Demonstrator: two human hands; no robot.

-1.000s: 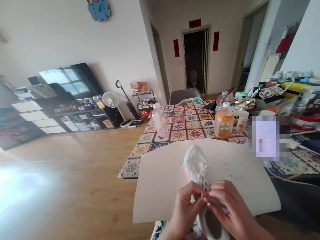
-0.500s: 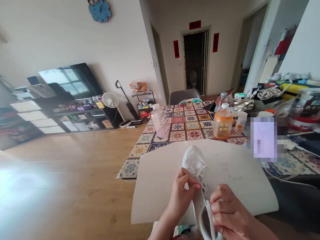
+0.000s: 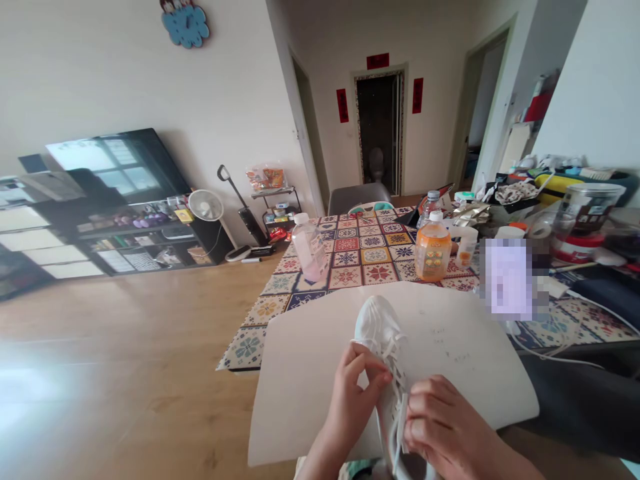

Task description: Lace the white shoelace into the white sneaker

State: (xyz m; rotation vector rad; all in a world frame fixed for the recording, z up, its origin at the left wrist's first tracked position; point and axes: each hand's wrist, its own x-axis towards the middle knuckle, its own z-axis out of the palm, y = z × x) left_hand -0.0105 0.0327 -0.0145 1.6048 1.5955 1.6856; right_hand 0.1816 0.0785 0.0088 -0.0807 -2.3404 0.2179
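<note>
A white lace-up shoe (image 3: pixel 376 320) lies with its toe pointing away from me, on a large white sheet (image 3: pixel 300 373). The white shoelace (image 3: pixel 399 377) criss-crosses the shoe's front. At the left edge of the lacing, my left hand (image 3: pixel 357 383) has thumb and index finger pinched together on the lace. My right hand (image 3: pixel 443 420) is closed beside the shoe's opening, its fingertips gripping a white length of lace near the upper eyelets. The heel is partly hidden by the right hand and the frame's bottom edge.
Beyond the sheet, a patterned tablecloth (image 3: pixel 345 260) carries a pinkish bottle (image 3: pixel 309 250) and an orange drink bottle (image 3: pixel 433 250). A blurred purple item (image 3: pixel 510 277), a white cable (image 3: pixel 555 357) and piled household goods crowd the right side. A grey chair (image 3: pixel 357 199) stands at the far end.
The whole view has shifted slightly, so the room appears further left. My right hand has moved a little closer to the left hand and the lacing. Both hands keep their pinch.
</note>
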